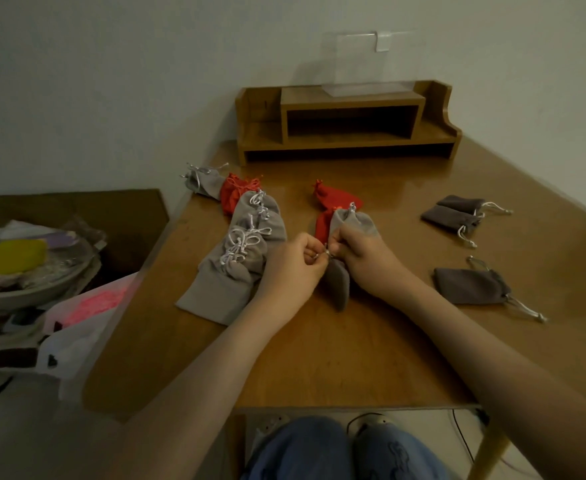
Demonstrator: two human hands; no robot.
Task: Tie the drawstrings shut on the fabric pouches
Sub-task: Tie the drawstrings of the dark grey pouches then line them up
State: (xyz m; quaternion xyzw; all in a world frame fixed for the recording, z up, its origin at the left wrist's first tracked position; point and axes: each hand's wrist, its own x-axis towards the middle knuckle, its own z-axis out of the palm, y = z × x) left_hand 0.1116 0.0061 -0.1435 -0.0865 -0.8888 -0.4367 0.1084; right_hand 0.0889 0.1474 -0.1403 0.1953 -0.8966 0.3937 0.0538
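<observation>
At the middle of the wooden table (353, 358) we find a dark grey pouch (338, 285) lying flat. Its long axis runs from 12 to 6 o'clock: the gathered mouth points to 12, away from the person, and the rounded bottom points to 6.

The left hand (293, 259) and the right hand (362, 249) meet over that mouth, knuckles close together. Both have their fingers curled tight, and each pinches the white drawstring (321, 257) between thumb and fingertips. Only a short bit of cord shows between them, so we cannot tell whether a knot has formed. The hands also hide the pouch's neck.

At 12 o'clock from the right hand a light grey pouch (353, 220) lies partly behind the knuckles, overlapping two red pouches (336, 199). From 9 to 11 o'clock we see a row of light grey pouches (246, 237) overlapping one another, cords in bows. At 3 o'clock lie two overlapping brown-grey pouches (454, 216) and a single brown-grey pouch (471, 285), cords trailing. A wooden desk shelf (347, 98) stands at the far edge. The clutter beyond the table at 9 o'clock is too blurred for us to name.
</observation>
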